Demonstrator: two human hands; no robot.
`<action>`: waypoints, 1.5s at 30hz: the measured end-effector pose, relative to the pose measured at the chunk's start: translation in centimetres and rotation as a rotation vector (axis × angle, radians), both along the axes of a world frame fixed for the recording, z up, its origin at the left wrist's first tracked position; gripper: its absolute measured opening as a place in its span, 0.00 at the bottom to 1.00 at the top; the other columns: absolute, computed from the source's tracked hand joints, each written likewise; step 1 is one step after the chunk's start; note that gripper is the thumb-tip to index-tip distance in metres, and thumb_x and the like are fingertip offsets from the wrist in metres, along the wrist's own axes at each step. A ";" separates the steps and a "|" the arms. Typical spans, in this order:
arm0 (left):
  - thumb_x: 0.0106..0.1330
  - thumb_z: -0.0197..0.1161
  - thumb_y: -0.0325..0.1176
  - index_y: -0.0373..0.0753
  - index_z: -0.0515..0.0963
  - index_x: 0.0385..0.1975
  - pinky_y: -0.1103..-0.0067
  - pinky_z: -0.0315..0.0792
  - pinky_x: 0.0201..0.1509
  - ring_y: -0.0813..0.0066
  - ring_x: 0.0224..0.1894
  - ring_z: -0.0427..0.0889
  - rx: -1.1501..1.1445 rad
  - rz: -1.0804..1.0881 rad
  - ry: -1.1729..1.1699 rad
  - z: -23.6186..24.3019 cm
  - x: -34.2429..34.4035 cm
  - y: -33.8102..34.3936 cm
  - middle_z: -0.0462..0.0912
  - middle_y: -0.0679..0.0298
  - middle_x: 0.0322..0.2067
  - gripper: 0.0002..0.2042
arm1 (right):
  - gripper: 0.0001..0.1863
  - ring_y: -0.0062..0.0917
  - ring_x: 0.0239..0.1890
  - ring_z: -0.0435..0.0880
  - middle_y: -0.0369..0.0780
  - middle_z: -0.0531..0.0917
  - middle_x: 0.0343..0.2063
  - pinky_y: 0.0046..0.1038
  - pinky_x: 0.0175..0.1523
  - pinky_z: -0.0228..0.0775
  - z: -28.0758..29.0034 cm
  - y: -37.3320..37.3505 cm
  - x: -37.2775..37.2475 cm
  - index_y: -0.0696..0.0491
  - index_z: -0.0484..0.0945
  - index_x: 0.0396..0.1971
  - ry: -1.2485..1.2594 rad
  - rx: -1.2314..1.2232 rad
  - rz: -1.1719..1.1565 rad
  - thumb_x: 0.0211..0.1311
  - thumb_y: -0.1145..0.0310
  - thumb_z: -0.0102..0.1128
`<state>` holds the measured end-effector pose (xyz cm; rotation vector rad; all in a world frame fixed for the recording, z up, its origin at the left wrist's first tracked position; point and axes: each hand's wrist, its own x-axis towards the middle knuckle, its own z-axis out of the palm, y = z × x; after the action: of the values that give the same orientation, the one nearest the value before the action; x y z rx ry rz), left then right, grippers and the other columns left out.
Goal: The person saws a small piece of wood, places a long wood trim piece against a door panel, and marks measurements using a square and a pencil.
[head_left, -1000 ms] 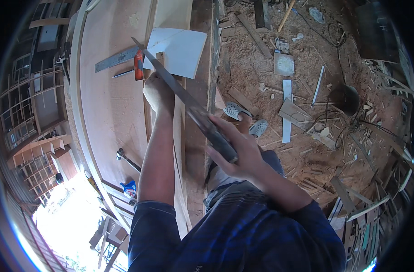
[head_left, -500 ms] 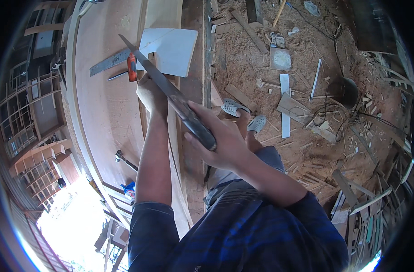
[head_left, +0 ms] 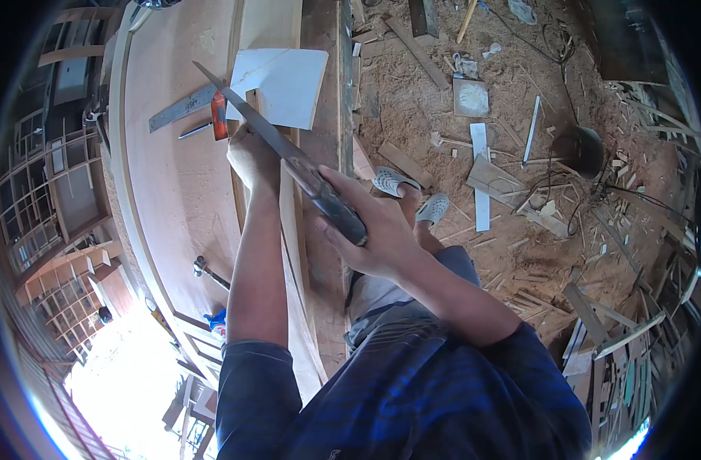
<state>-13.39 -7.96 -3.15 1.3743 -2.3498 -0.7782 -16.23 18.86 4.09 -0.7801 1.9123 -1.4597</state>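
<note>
- Far left of the frame: shelving frames and a bright opening, well apart from the work; no room to swing that way past the curved bench (head_left: 174, 192) edge.
- Upper left: a metal square (head_left: 180, 109) and a red-handled tool (head_left: 219, 126) lie on the bench just beside the blade's path; a wide stroke could knock them.
- Left of centre: the left hand (head_left: 252, 157) is pressed down on the plank (head_left: 293, 230), just beside the blade. If the saw jumps, it could hit the fingers.
- Upper centre: a pale board (head_left: 285, 86) lies at the saw tip; it could shift if unclamped.
- Centre: the right hand (head_left: 370, 230) is closed around the handle of the saw (head_left: 289, 157), blade angled toward the upper left.
- Right of centre: sandalled feet (head_left: 412, 195) stand among offcuts (head_left: 492, 180) and shavings, so a slip or trip is likely.
- Right: scrap-strewn floor with cables (head_left: 596, 207); little free footing.
</note>
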 end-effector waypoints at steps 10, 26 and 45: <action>0.78 0.61 0.38 0.36 0.88 0.27 0.65 0.83 0.32 0.60 0.27 0.94 -0.125 -0.046 -0.119 -0.1 0.0 -0.1 0.91 0.54 0.24 0.17 | 0.42 0.49 0.38 0.94 0.49 0.93 0.44 0.43 0.44 0.86 -0.5 2.0 0.8 0.45 0.65 0.83 -0.016 -0.037 -0.006 0.73 0.57 0.72; 0.78 0.62 0.40 0.35 0.89 0.30 0.62 0.84 0.34 0.56 0.29 0.94 -0.080 -0.052 -0.085 0.3 -0.5 0.5 0.91 0.51 0.25 0.18 | 0.40 0.47 0.36 0.94 0.47 0.93 0.42 0.41 0.43 0.84 -1.7 -0.1 -0.1 0.53 0.67 0.81 0.069 -0.041 -0.020 0.73 0.62 0.73; 0.81 0.59 0.42 0.35 0.88 0.31 0.59 0.84 0.36 0.48 0.31 0.94 -0.134 -0.013 -0.209 0.0 -0.3 -0.5 0.92 0.48 0.27 0.20 | 0.40 0.50 0.41 0.93 0.49 0.92 0.43 0.47 0.46 0.85 0.0 6.5 2.4 0.47 0.67 0.81 -0.025 -0.010 -0.029 0.74 0.57 0.72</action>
<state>-13.68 -8.44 -3.19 1.4454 -2.5182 -0.4909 -13.87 25.35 4.09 -0.7379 1.9064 -1.4914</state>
